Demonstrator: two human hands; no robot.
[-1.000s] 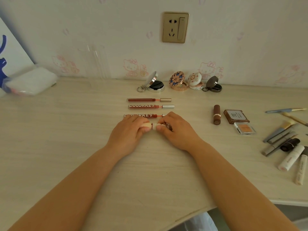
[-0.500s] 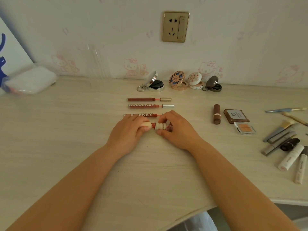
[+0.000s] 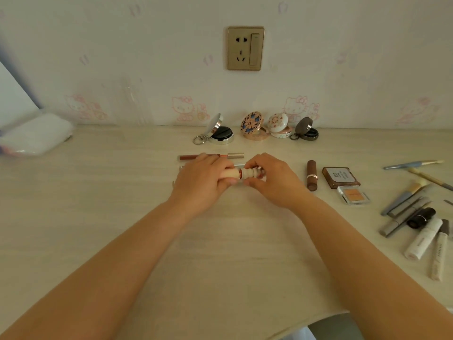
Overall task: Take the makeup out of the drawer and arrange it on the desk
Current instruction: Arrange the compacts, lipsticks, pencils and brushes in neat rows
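Note:
Both hands hold one small lip product (image 3: 241, 173) above the middle of the desk (image 3: 73, 217). My left hand (image 3: 201, 181) grips its cream cap end. My right hand (image 3: 272, 179) grips its white ribbed body, where a red band shows at the joint. Behind my hands lie slim lip gloss tubes (image 3: 235, 155), mostly hidden. Several open compacts (image 3: 255, 127) stand along the wall. A brown lipstick (image 3: 311, 175) lies to the right.
Two small palettes (image 3: 340, 177) lie right of the lipstick. Brushes, pencils and white tubes (image 3: 421, 236) crowd the desk's right edge. A white cloth bundle (image 3: 34, 134) sits at the far left. A wall socket (image 3: 245, 48) is above.
My hands have lifted the lip product slightly off the desk and away from me, now covering more of the gloss tubes. A small gap with a red band shows between cap and body.

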